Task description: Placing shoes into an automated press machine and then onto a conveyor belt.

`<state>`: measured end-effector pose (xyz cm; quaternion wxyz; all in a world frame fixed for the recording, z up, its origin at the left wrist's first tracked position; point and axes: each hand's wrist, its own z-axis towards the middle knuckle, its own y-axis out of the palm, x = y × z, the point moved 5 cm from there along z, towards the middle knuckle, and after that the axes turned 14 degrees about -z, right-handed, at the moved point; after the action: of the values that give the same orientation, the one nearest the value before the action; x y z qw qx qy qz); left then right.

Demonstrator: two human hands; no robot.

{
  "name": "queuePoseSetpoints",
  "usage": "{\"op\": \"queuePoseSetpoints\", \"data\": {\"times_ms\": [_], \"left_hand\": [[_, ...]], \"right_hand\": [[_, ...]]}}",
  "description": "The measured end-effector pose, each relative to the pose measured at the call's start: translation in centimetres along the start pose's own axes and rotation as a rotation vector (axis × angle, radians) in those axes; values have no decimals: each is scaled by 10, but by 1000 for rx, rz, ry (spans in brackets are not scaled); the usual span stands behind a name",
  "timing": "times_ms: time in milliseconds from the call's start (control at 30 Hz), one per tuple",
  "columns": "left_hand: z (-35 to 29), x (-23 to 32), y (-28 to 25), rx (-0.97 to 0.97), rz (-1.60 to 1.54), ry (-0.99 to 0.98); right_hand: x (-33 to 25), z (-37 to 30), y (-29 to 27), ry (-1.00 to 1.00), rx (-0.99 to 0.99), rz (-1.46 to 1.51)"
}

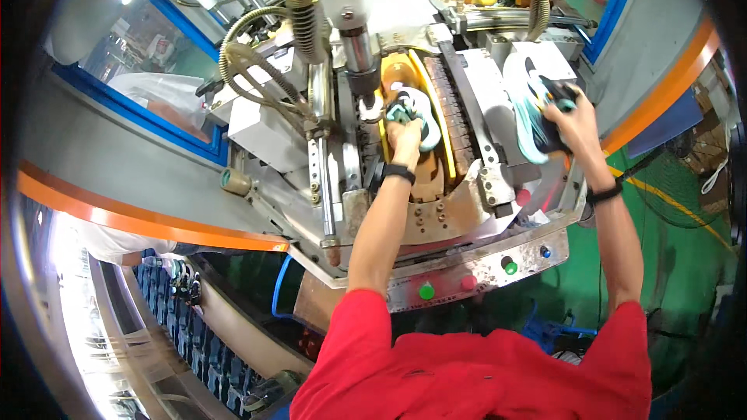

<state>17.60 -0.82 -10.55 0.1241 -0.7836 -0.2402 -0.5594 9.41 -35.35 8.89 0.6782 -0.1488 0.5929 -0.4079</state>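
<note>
My left hand (pixel 405 138) reaches into the bed of a machine and is closed on a white, mint and dark shoe (pixel 425 109). That shoe sits between yellow-edged pads (pixel 437 120), just right of an upright metal press rod (pixel 359 58). At the right, my right hand (pixel 574 120) grips a second shoe (pixel 529 128), with a pale mint sole and a black upper. This one is held by its dark opening, over the machine's right side. The fingertips of both hands are partly hidden by the shoes.
Along the machine's front runs a metal panel with a green button (pixel 426 291) and a red button (pixel 469 283). Ribbed hoses (pixel 233 54) hang left of the bed. An orange-edged guard (pixel 156 214) curves around. At lower left, a conveyor (pixel 183 319) carries shoes; another person's arm (pixel 128 258) shows there.
</note>
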Motion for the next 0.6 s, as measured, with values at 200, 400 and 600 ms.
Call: {"op": "queuePoseSetpoints", "data": {"times_ms": [200, 400, 600], "left_hand": [[-171, 54, -97, -400, -509, -209], [-315, 72, -243, -72, -533, -111], [-426, 35, -324, 496, -582, 96]], "right_hand": [[-72, 83, 152, -153, -502, -436], [-92, 38, 312, -105, -378, -467], [-95, 11, 329, -66, -336, -523]]}}
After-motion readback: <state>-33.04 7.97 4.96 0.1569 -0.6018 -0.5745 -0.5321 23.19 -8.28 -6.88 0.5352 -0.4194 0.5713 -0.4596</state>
